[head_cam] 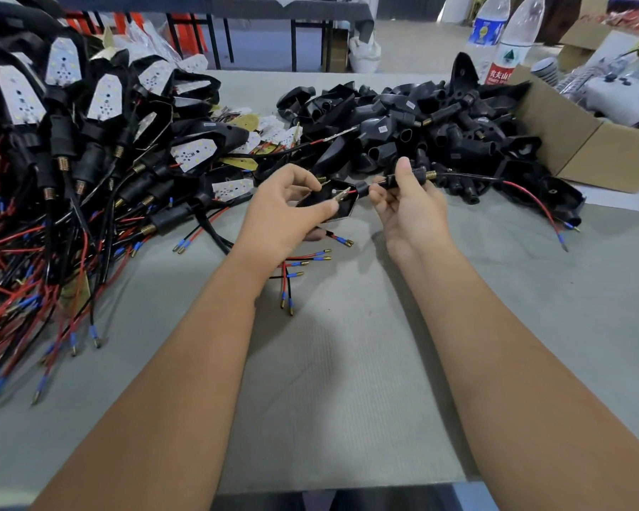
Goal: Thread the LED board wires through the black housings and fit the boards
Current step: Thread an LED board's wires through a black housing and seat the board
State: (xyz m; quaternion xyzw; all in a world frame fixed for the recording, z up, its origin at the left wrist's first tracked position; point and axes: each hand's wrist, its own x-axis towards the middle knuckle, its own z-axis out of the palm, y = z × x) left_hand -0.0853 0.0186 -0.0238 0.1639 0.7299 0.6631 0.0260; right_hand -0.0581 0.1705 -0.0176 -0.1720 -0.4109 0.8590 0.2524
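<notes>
My left hand (286, 212) holds a black housing (342, 206) at the table's middle and pinches an LED board (339, 194) at its open face. My right hand (408, 212) grips the housing's stem (417, 175), which has a brass spring end. A red and black wire (532, 199) comes out of the stem and trails right across the table to blue-sleeved terminals. More loose wire ends (303, 265) lie under my left hand.
A heap of finished housings with white LED boards and red-black wires (71, 142) fills the left. Empty black housings (414, 119) pile up at the back right. A cardboard box (583, 142) and two water bottles (510, 42) stand far right.
</notes>
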